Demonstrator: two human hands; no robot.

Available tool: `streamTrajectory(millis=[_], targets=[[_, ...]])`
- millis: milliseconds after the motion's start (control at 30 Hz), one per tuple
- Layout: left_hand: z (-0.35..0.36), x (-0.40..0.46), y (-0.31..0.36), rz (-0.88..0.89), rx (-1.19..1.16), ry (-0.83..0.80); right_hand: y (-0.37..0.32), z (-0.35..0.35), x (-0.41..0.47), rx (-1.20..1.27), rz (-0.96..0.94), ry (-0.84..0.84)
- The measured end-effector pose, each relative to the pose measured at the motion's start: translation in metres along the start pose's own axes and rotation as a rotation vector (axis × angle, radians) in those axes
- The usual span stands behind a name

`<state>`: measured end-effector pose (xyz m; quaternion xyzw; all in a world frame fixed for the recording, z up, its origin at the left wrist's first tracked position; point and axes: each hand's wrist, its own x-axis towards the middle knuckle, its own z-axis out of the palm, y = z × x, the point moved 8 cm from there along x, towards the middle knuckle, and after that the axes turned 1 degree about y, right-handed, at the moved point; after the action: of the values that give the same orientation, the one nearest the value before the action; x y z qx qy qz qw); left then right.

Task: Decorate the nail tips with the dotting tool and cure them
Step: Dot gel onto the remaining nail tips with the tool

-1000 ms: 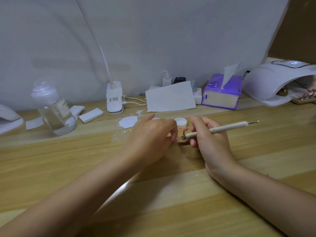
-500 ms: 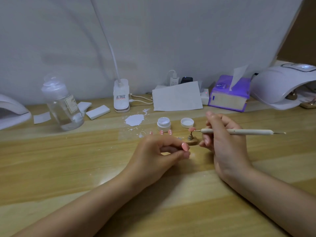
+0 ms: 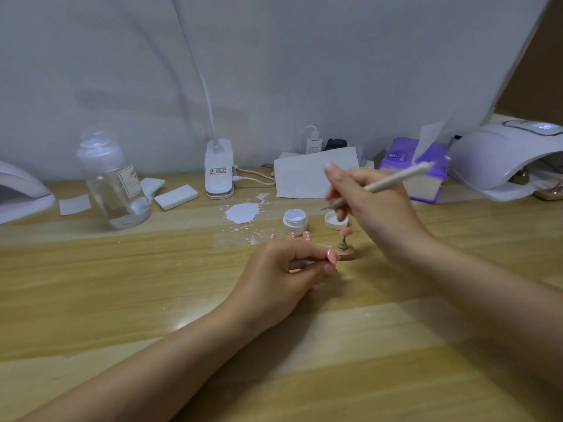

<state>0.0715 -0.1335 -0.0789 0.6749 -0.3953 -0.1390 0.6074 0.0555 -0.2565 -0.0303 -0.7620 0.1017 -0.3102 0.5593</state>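
Nail tips: three pink ones [image 3: 300, 235] lie in a row on the table just in front of the jar; another [image 3: 346, 231] sits on a small wooden stand [image 3: 345, 250] to their right.
Far left edge: a white lamp housing [image 3: 21, 193] is cut by the frame; a clear bottle [image 3: 114, 181] stands just right of it, near the wall.
Table [image 3: 106, 284]: bare wood runs from the bottle forward to the near edge, left of my forearm.
White smear [image 3: 242, 212]: spread on the wood left of the open jar [image 3: 295, 220]; the jar's lid [image 3: 335, 221] lies beside it on the right.
Left hand [image 3: 283, 275]: rests on the table near the stand, my grip narrow, thumb and forefinger pinching a pink nail tip [image 3: 332, 256].
Right hand [image 3: 374, 205]: raised above the lid, my grip closed round the dotting tool [image 3: 393, 181], its near point aimed down towards the jar; the tool is blurred.
Right edge: a purple tissue box [image 3: 411, 175], then the white curing lamp [image 3: 499, 159], its mouth open towards me.
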Motion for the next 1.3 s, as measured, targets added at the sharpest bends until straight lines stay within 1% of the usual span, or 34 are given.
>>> streamTrajectory(millis=[67, 167, 333, 500, 567, 900, 1133, 1300], targets=[[0.001, 0.000, 0.000, -0.003, -0.008, 0.003, -0.002, 0.012, 0.015, -0.131, -0.015, -0.047], [0.000, 0.000, 0.000, 0.004, -0.003, 0.011, 0.002, 0.029, 0.032, -0.252, -0.030, -0.081], [0.000, 0.000, -0.002, -0.003, -0.005, 0.004, 0.010, 0.041, 0.048, -0.424, -0.024, -0.062], [0.000, 0.000, -0.003, -0.003, -0.016, -0.001, 0.021, 0.053, 0.051, -0.585, 0.008, -0.164], [0.001, 0.001, -0.003, 0.000, -0.017, -0.007, 0.024, 0.054, 0.051, -0.597, 0.027, -0.178], [0.000, 0.001, -0.003, 0.004, -0.019, 0.003, 0.023, 0.057, 0.052, -0.606, 0.012, -0.213], [0.001, 0.001, -0.002, -0.001, -0.017, -0.003, 0.027, 0.054, 0.052, -0.573, 0.050, -0.220], [0.001, 0.001, -0.002, -0.008, -0.017, -0.005, 0.027, 0.054, 0.051, -0.583, 0.025, -0.207]])
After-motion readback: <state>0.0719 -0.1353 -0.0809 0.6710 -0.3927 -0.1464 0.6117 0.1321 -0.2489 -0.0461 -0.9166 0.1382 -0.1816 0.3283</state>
